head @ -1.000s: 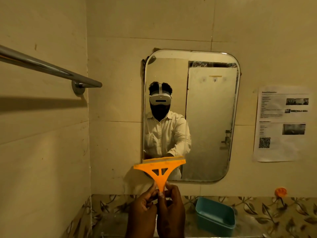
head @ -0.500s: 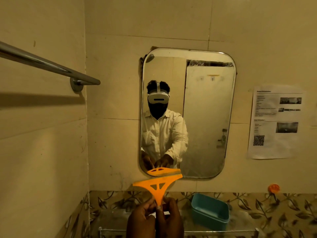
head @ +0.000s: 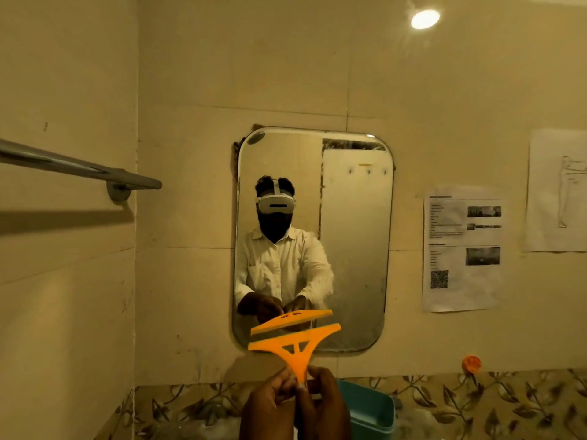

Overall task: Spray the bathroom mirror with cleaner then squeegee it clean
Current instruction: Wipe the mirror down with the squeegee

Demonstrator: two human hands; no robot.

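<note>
A rounded rectangular mirror (head: 352, 249) hangs on the tiled wall straight ahead. I hold an orange T-shaped squeegee (head: 293, 347) by its stem with both hands. Its blade lies along the mirror's bottom edge, slightly tilted up to the right, and its reflection shows just above it. My left hand (head: 266, 411) and my right hand (head: 324, 408) pinch the stem from either side at the bottom centre of the view. The mirror reflects a person in a white shirt. No spray bottle is in view.
A metal towel rail (head: 79, 169) juts out from the left wall at chest height. A teal plastic tub (head: 368, 408) sits on the floral-tiled ledge below the mirror, just right of my hands. An orange round object (head: 471, 363) rests further right. Paper sheets (head: 462, 249) hang on the wall.
The squeegee has slid down the mirror to its bottom edge, both hands still on the stem. My view has tilted upward, showing the ceiling light.
</note>
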